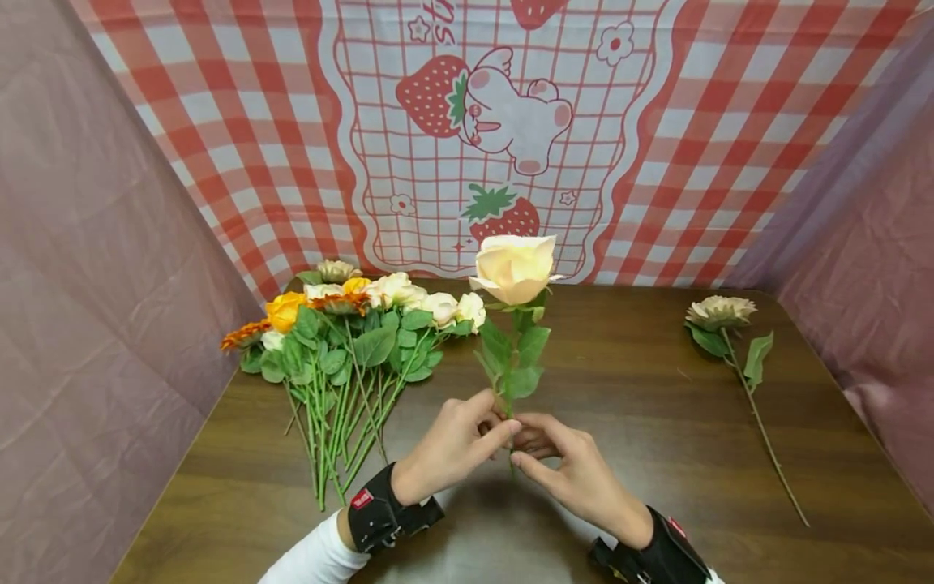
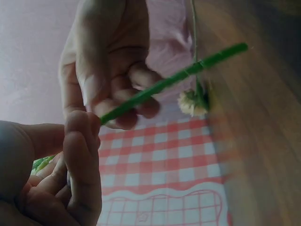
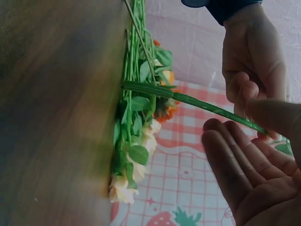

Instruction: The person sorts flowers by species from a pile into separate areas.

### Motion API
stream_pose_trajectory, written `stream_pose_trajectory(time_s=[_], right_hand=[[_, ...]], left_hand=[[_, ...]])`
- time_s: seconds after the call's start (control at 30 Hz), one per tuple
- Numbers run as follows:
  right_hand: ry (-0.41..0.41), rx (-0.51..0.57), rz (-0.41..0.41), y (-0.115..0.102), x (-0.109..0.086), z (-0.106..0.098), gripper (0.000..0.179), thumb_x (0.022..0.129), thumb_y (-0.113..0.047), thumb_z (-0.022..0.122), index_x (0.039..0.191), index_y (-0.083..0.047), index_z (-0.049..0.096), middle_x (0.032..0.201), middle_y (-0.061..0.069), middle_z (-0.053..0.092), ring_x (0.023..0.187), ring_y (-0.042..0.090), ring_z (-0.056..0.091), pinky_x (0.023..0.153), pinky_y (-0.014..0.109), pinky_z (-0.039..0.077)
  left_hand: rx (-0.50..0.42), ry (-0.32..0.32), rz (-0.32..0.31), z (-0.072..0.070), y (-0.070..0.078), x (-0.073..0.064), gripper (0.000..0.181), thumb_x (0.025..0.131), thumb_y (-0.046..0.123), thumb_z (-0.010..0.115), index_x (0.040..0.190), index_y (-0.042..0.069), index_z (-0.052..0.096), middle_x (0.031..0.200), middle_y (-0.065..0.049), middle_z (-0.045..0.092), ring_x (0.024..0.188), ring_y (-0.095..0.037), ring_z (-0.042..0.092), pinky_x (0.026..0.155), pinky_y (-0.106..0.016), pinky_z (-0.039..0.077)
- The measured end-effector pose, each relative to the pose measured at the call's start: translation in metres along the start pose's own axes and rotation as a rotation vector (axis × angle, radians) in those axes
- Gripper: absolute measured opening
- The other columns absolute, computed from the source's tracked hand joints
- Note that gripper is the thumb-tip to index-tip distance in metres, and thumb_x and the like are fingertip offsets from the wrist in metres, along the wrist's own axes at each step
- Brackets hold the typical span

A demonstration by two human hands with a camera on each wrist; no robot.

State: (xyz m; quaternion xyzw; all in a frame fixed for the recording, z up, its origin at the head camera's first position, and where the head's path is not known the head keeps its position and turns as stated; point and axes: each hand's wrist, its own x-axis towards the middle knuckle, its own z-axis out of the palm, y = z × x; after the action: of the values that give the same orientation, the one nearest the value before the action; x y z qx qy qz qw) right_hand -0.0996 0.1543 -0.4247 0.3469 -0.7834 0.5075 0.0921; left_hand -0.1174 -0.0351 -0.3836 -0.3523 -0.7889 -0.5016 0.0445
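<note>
Cream rose (image 1: 514,272) stands upright over the middle of the tabletop (image 1: 613,365), between its side edges, the left hand (image 1: 454,442) pinching its stem (image 2: 174,84), the right hand (image 1: 580,470) relaxed around it. I'd guess it's light, soft-headed and stiff-stemmed, best held below the leaves (image 1: 533,345). Both hands partly hide the stem, and I can't tell whether the right touches it.

- Head: above the table (image 1: 598,389), looking forward and down — the widest.
- Left wrist: close, turned sideways, facing right past the stem (image 2: 174,83).
- Right wrist: close, turned sideways — facing left toward the bunch (image 3: 140,103).
- Wrist views share stem and cloth (image 2: 160,146).
</note>
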Motion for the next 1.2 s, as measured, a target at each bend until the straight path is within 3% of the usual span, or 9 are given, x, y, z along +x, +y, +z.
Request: stream_pose_trajectory(time_s=[0.13,0.27,0.5,0.6,0.7,0.97,1.1,1.17,1.2], right_hand=[[0.047,-0.012,0.029,-0.014,0.003,-0.002,0.036,0.074,0.009,0.069,0.107,0.004,0.057,0.08,0.016,0.07,0.069,0.016,0.064,0.053,0.028,0.055],[0.056,0.038,0.097,-0.02,0.005,-0.003,0.032,0.073,0.012,0.068,0.103,0.008,0.057,0.077,0.019,0.069,0.067,0.018,0.065,0.052,0.032,0.056],[0.076,0.078,0.192,0.011,-0.006,-0.005,0.032,0.079,0.005,0.065,0.111,0.004,0.058,0.079,0.017,0.069,0.063,0.021,0.064,0.052,0.031,0.055],[0.058,-0.009,0.319,0.024,-0.009,-0.015,0.031,0.083,-0.003,0.064,0.114,-0.003,0.058,0.081,0.01,0.069,0.066,0.015,0.063,0.055,0.029,0.055],[0.03,-0.113,0.472,0.034,-0.01,-0.031,0.028,0.086,-0.008,0.061,0.114,-0.007,0.057,0.083,0.006,0.066,0.068,0.011,0.061,0.057,0.029,0.054],[-0.078,-0.256,0.726,0.057,-0.013,-0.078,0.032,0.082,-0.002,0.055,0.111,0.009,0.054,0.078,0.011,0.065,0.056,0.017,0.06,0.054,0.034,0.053],[-0.15,-0.325,0.789,0.064,-0.014,-0.091,0.02,0.079,-0.002,0.057,0.097,0.006,0.058,0.068,0.009,0.062,0.052,0.017,0.058,0.051,0.033,0.049],[-0.183,-0.365,0.8,0.068,-0.015,-0.094,0.003,0.078,-0.002,0.058,0.08,-0.001,0.056,0.058,0.006,0.057,0.048,0.017,0.056,0.049,0.032,0.044],[-0.194,-0.381,0.802,0.069,-0.016,-0.095,0.009,0.077,-0.002,0.059,0.072,-0.005,0.052,0.053,0.004,0.055,0.046,0.017,0.055,0.048,0.031,0.043]], left_hand=[[0.005,-0.017,-0.012,0.007,-0.005,0.0,0.008,0.084,0.004,0.063,0.083,0.002,0.055,0.066,-0.011,0.067,0.049,-0.014,0.056,0.044,-0.012,0.042],[0.001,-0.024,-0.035,0.017,-0.021,-0.002,0.01,0.085,0.012,0.064,0.083,0.007,0.056,0.066,-0.006,0.068,0.049,-0.008,0.055,0.044,-0.013,0.043],[0.073,-0.019,0.025,0.018,-0.031,0.001,0.008,0.088,0.012,0.06,0.094,0.007,0.063,0.074,-0.002,0.068,0.061,0.001,0.055,0.053,-0.014,0.047],[0.156,-0.019,0.009,0.01,-0.032,0.001,0.01,0.09,0.011,0.057,0.096,0.009,0.064,0.073,0.002,0.066,0.06,0.002,0.053,0.051,-0.015,0.046],[0.253,0.002,-0.056,-0.001,-0.033,0.002,0.01,0.091,0.015,0.055,0.094,0.014,0.064,0.072,0.006,0.064,0.057,0.002,0.05,0.048,-0.017,0.044],[0.455,0.11,-0.185,-0.035,-0.047,0.005,0.009,0.089,0.014,0.057,0.088,0.014,0.066,0.07,0.006,0.064,0.054,-0.001,0.05,0.048,-0.024,0.046],[0.502,0.137,-0.266,-0.052,-0.055,0.005,0.007,0.087,0.012,0.058,0.087,0.011,0.066,0.07,0.002,0.066,0.054,-0.004,0.052,0.048,-0.026,0.047],[0.529,0.133,-0.316,-0.059,-0.06,0.004,0.007,0.086,0.012,0.059,0.088,0.01,0.066,0.072,0.0,0.067,0.055,-0.006,0.053,0.048,-0.029,0.048],[0.545,0.124,-0.338,-0.062,-0.063,0.003,0.007,0.086,0.012,0.06,0.088,0.01,0.066,0.073,-0.001,0.068,0.056,-0.007,0.054,0.049,-0.029,0.049]])
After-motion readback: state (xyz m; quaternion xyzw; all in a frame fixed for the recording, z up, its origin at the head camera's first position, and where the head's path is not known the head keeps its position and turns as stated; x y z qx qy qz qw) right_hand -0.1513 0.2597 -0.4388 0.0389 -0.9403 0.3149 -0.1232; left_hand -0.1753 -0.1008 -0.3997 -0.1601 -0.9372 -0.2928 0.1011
